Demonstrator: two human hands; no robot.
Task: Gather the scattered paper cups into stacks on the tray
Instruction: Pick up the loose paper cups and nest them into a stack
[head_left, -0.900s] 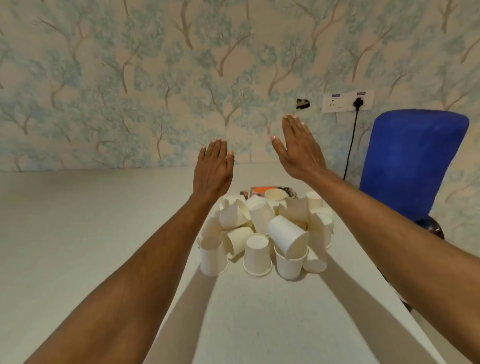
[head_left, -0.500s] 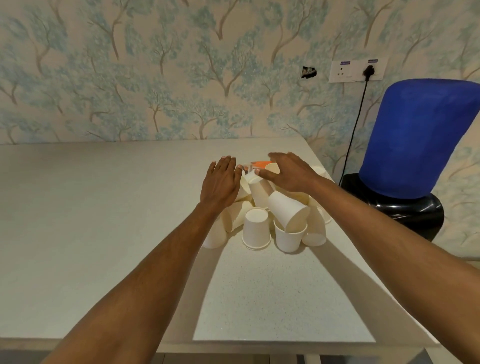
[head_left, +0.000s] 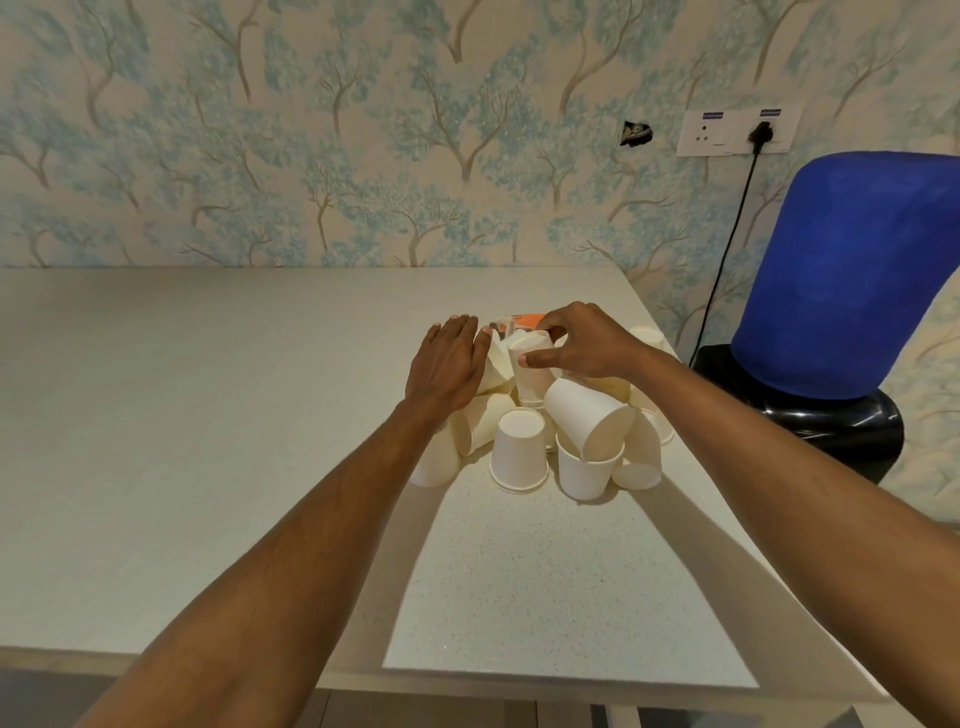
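Your right grip (head_left: 587, 344) pinches a mouth-down cup (head_left: 530, 375) at the top of the heap (head_left: 480, 426), thumb on its near side and fingers curled over the far side. Your left grip (head_left: 447, 366) lies flat, fingers straight and together, resting on the cups at the heap's left side. The heap of white paper cups sits on the desk (head_left: 260, 415) toward its far right corner, the cups leaning on one another. To lift well, draw the pinched cup straight up, because other cups press against it. A tilted cup (head_left: 587, 413) leans just below your wrist, and a sideways pull would likely roll the cups toward the desk's right edge. Hold lightly, as thin paper walls probably dent under a hard squeeze. Let the left grip steady the pile. A doubled rim at the pinched cup's foot suggests another cup nested under it, so it may come up as a pair. One open cup (head_left: 587, 474) stands mouth up at the front, and the tilted cup rests with one end in that mouth. Beside it a front cup (head_left: 519, 452) stands mouth down, its inside hidden. The tray is not plainly in view. An orange edge (head_left: 530, 318) behind the heap may be it, but that cannot be told.
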